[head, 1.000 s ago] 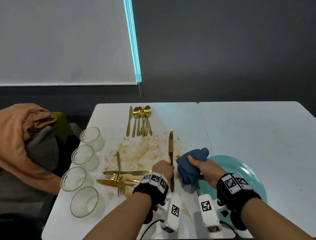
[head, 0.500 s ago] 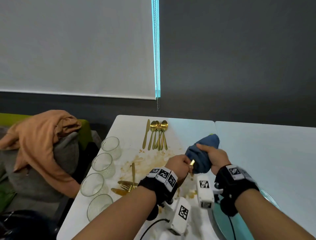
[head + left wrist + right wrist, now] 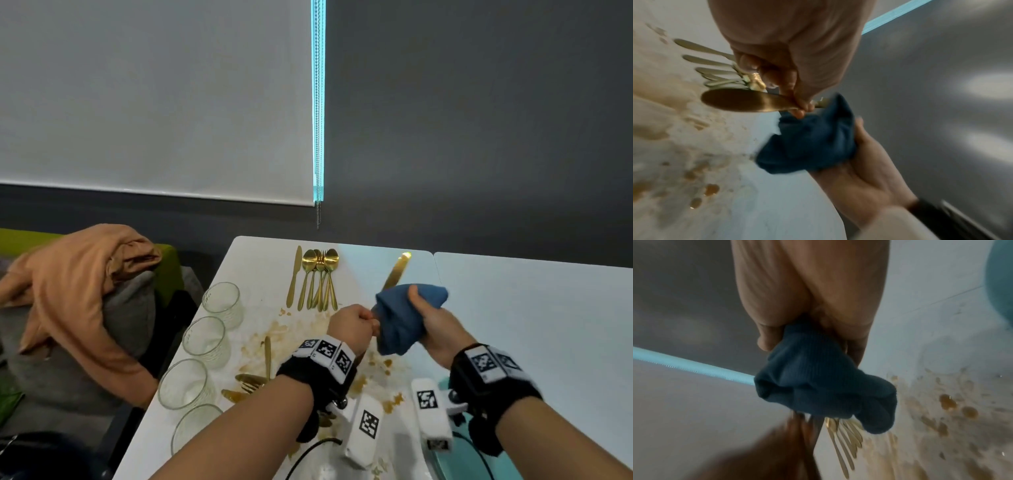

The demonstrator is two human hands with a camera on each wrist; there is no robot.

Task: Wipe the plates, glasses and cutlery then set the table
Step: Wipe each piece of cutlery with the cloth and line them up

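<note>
My left hand grips the handle of a gold knife held above the table. My right hand clutches a dark blue cloth wrapped round the knife's blade, so only the tip shows past the cloth. In the left wrist view the knife's handle end juts out of my curled fingers, with the cloth just beyond. The right wrist view shows the cloth bunched in my fist. A teal plate sits at the near right, mostly hidden.
A row of gold spoons, a fork and a knife lies at the table's far side. Several glasses line the left edge. Brown sauce smears and more gold cutlery lie under my left wrist. An orange garment drapes a seat.
The knife has come up off the table and now points away to the right. The cloth has closed round the blade and slid back, baring the tip. The view tilted up.
</note>
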